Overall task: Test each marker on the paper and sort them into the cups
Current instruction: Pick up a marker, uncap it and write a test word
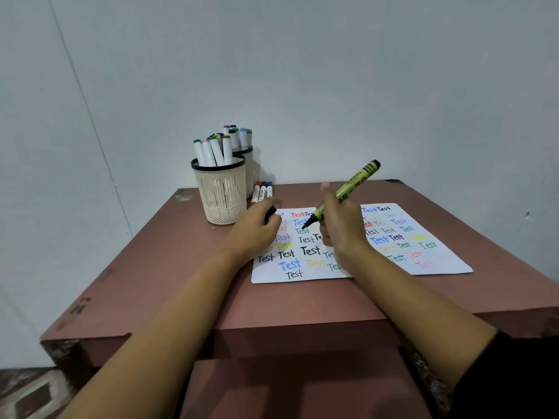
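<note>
The word "Test" was written many times in black, blue, red, green and yellow on the paper (423, 258), laid flat on the table (302, 300). The green marker (348, 189) label could not be read. The marker was gripped in the right hand (341, 228), its black tip pointed down at the paper. A black cap (270, 214) was held in the left hand (257, 228). The front cup (222, 198) and rear cup (252, 173) were filled with markers; three loose markers (262, 192) lay beside them.

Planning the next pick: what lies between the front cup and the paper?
In the head view, three capped markers lie side by side on the table there, just beyond the left hand.
</note>
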Available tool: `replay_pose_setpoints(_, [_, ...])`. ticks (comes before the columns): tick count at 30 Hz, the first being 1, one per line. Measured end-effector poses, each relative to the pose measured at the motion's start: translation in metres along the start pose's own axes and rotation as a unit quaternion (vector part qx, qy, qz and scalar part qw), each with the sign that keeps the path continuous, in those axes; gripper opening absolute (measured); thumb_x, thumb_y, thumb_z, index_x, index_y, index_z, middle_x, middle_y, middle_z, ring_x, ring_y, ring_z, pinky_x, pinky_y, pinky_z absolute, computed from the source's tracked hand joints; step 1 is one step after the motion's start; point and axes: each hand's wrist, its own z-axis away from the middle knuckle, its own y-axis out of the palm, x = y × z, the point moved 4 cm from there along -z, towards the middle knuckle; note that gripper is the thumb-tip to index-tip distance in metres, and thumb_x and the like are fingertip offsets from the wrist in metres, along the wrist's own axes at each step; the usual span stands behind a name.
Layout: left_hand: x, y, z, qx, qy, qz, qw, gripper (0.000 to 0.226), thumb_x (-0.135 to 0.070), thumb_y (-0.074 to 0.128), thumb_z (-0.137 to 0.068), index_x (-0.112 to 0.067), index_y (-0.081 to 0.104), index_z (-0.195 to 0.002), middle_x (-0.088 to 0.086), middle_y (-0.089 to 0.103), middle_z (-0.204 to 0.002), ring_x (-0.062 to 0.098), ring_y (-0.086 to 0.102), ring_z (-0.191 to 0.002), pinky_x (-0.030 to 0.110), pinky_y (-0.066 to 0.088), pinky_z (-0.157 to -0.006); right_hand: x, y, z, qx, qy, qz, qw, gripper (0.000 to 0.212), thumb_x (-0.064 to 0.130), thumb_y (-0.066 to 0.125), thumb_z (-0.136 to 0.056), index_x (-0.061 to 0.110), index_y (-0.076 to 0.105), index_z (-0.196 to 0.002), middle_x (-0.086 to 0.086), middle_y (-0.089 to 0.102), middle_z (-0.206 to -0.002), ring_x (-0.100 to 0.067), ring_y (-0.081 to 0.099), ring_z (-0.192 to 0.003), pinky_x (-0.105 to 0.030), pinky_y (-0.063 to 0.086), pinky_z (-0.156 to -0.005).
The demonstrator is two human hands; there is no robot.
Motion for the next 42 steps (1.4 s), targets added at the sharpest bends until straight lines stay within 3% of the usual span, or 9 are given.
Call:
replay_pose_setpoints(2, [0.002,0.002,0.0,0.017,0.004,-0.014,1.0,0.04,-0.01,0.042,-0.094,-0.009,0.045,-0.134,0.013,0.057,-0.122,0.027,0.051,-0.11,0.022,0.033,-0.081,0.001,0.004,-0.007,0.019,0.01,-0.011,1.0,0.037,0.028,0.049,-0.095,0.017,0.035,-0.062,0.007,0.031,-0.043,-0.005,0.023,-0.03,-0.016,0.019,-0.036])
replay_pose_setpoints(5, [0.004,0.004,-0.001,0.032,0.029,-0.036,0.998,0.045,-0.014,0.047,-0.095,-0.01,0.038,-0.139,0.01,0.054,-0.129,0.023,0.05,-0.115,0.014,0.029,-0.079,0.001,0.01,-0.019,0.048,0.021,-0.013,0.999,0.03,0.023,0.052,-0.093,0.014,0.045,-0.065,0.0,0.039,-0.054,-0.005,0.026,-0.031,-0.015,0.019,-0.035])
replay_pose_setpoints(8, [0.007,0.005,-0.003,0.039,0.009,-0.016,0.999,0.049,-0.019,0.055,-0.092,-0.014,0.038,-0.137,0.005,0.06,-0.104,0.022,0.057,-0.099,0.019,0.036,-0.077,-0.002,0.015,-0.028,0.063,0.02,-0.021,0.998,0.026,0.022,0.054,-0.092,0.01,0.054,-0.069,-0.002,0.047,-0.059,-0.003,0.029,-0.031,-0.015,0.021,-0.033])
replay_pose_setpoints(11, [0.011,0.006,-0.005,0.021,-0.007,0.002,1.0,0.034,-0.019,0.062,-0.087,-0.013,0.046,-0.117,-0.004,0.055,-0.083,0.009,0.053,-0.072,0.019,0.037,-0.064,-0.008,0.016,-0.033,0.064,0.021,-0.031,0.997,0.025,0.024,0.054,-0.093,0.008,0.056,-0.075,-0.003,0.05,-0.06,-0.003,0.029,-0.032,-0.014,0.021,-0.033])
replay_pose_setpoints(14, [0.013,0.006,-0.008,0.013,-0.006,-0.006,1.0,0.026,-0.019,0.066,-0.084,-0.008,0.05,-0.102,-0.002,0.057,-0.087,0.014,0.053,-0.075,0.024,0.04,-0.068,-0.014,0.016,-0.036,0.06,0.023,-0.03,0.997,0.026,0.026,0.054,-0.094,0.008,0.056,-0.075,-0.003,0.05,-0.06,-0.004,0.029,-0.032,-0.015,0.021,-0.033])
replay_pose_setpoints(19, [0.008,0.009,-0.008,0.018,0.017,0.012,1.0,0.021,-0.019,0.066,-0.084,-0.015,0.049,-0.095,0.0,0.061,-0.089,0.017,0.057,-0.08,0.023,0.041,-0.072,-0.017,0.019,-0.037,0.082,0.026,-0.024,0.996,0.028,0.026,0.054,-0.095,0.009,0.054,-0.073,-0.003,0.049,-0.061,-0.004,0.03,-0.033,-0.014,0.022,-0.033])
replay_pose_setpoints(26, [-0.002,0.003,-0.005,-0.03,0.079,0.024,0.996,0.022,-0.02,0.063,-0.087,-0.006,0.061,-0.103,0.006,0.066,-0.093,0.019,0.061,-0.084,0.029,0.046,-0.077,-0.019,0.019,-0.039,0.104,0.052,-0.088,0.989,0.03,0.023,0.057,-0.093,0.01,0.052,-0.066,-0.002,0.046,-0.056,-0.007,0.031,-0.037,-0.015,0.022,-0.035])
replay_pose_setpoints(37, [-0.008,0.003,-0.002,-0.041,0.132,0.008,0.99,0.019,-0.018,0.059,-0.09,-0.009,0.063,-0.107,-0.005,0.059,-0.087,0.013,0.056,-0.078,0.013,0.04,-0.07,-0.019,0.022,-0.036,0.117,0.033,-0.089,0.989,0.034,0.024,0.059,-0.093,0.01,0.051,-0.062,0.0,0.046,-0.049,-0.009,0.033,-0.037,-0.017,0.026,-0.038])
replay_pose_setpoints(42, [-0.014,0.007,0.002,-0.029,0.12,0.019,0.992,0.019,-0.018,0.051,-0.094,-0.005,0.062,-0.104,-0.015,0.048,-0.066,-0.004,0.049,-0.061,0.008,0.033,-0.057,-0.02,0.022,-0.034,0.108,0.032,-0.126,0.986,0.038,0.019,0.059,-0.092,0.008,0.048,-0.057,0.001,0.045,-0.041,-0.007,0.031,-0.031,-0.015,0.024,-0.035])
